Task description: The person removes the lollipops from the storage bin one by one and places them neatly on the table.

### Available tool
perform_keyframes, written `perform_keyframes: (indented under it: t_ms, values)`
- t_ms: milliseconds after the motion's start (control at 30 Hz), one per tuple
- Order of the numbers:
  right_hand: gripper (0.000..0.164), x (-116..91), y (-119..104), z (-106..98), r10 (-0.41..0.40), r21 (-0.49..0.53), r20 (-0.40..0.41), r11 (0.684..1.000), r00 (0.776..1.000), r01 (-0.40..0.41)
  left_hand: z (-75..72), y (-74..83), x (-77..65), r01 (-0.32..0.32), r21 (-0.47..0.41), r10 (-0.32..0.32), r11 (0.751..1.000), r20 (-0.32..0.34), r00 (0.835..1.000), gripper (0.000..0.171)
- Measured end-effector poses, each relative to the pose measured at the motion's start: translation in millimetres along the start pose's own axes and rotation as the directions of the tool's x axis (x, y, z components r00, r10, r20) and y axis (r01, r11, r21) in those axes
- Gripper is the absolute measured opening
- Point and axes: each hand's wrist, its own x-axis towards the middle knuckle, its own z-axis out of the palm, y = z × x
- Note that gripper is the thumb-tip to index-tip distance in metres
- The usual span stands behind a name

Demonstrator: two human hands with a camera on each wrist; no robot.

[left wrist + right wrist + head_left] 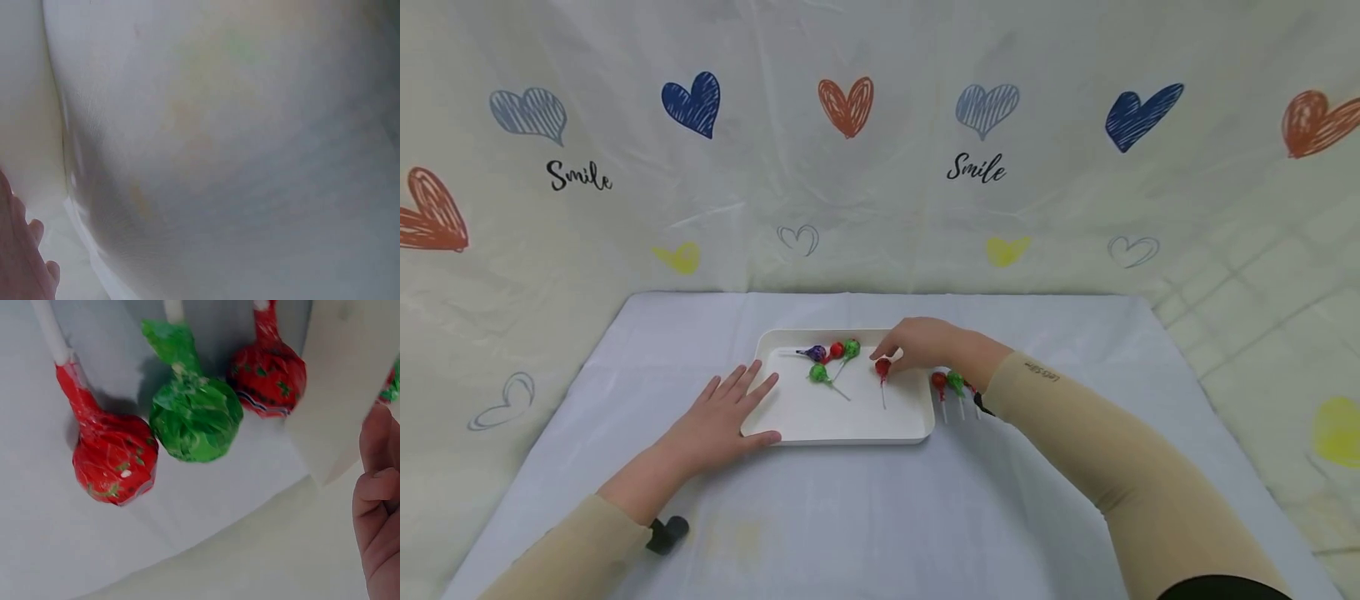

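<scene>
My left hand lies with spread, straight fingers over the left edge of a white rectangular tray, thumb at its front corner. Over the tray's right side, my right hand pinches the round head of a red lollipop between fingertips and thumb; the stick points toward me. In the right wrist view, bent fingers meet a red and green wrapper at the frame's edge. Left of it in the tray lie a purple lollipop, a red lollipop and two green lollipops.
Right of the tray, a red lollipop, a green lollipop and another red lollipop lie in a row on the white cloth, partly under my right forearm. A white backdrop printed with hearts stands behind the table.
</scene>
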Motion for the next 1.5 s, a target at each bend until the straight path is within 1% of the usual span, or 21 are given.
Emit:
perform_keyframes:
  t_ms: [133, 267, 400, 500, 633, 767, 967, 1233, 1367, 1500]
  values:
    - [0.040, -2, 5, -4, 0.002, -0.001, -0.026, 1.000, 1.000, -0.002, 1.6, -1.1, 0.3, 0.001, 0.005, -0.001, 1.000, -0.002, 1.000, 0.092]
    - [0.039, -1, 7, -4, 0.000, 0.002, -0.018, 1.000, 1.000, 0.000, 3.8, -2.4, 0.8, 0.003, 0.009, -0.003, 1.000, -0.001, 1.000, 0.092]
    - [0.038, 2, 6, -1, 0.002, -0.019, -0.013, 1.000, 1.000, -0.002, 4.7, -2.6, 1.2, 0.003, 0.009, -0.003, 1.000, -0.005, 1.000, 0.092]
    - [0.035, 6, 3, 1, 0.027, -0.028, -0.015, 0.999, 1.000, -0.027, 4.9, -2.0, 0.9, 0.005, 0.010, -0.005, 1.000, -0.009, 1.000, 0.092]
    - [0.031, 11, 0, 4, 0.080, 0.011, 0.002, 0.997, 0.997, -0.080, 5.5, -0.8, 0.1, 0.006, 0.006, -0.006, 1.000, 0.000, 1.000, 0.093]
    - [0.027, 14, -1, 7, 0.103, 0.038, 0.020, 0.994, 0.994, -0.104, 7.7, 0.2, -0.8, 0.010, 0.003, -0.010, 1.000, 0.004, 1.000, 0.093]
    - [0.026, 16, -2, 9, 0.104, 0.043, 0.012, 0.994, 0.994, -0.105, 7.8, -0.9, 0.7, 0.022, 0.013, -0.022, 1.000, -0.001, 1.000, 0.093]
    - [0.024, 15, -1, 10, 0.102, 0.071, -0.005, 0.992, 0.995, -0.102, 6.3, -2.5, 1.6, 0.012, 0.029, -0.012, 1.000, -0.004, 1.000, 0.093]
    - [0.025, 14, 0, 10, 0.077, 0.082, -0.016, 0.994, 0.997, -0.075, 5.8, -2.2, 0.7, 0.010, 0.029, -0.010, 1.000, -0.001, 1.000, 0.093]
    - [0.029, 11, 3, 6, 0.038, 0.115, -0.054, 0.993, 0.998, -0.031, 5.5, -0.6, 0.4, 0.010, 0.024, -0.009, 1.000, -0.007, 1.000, 0.093]
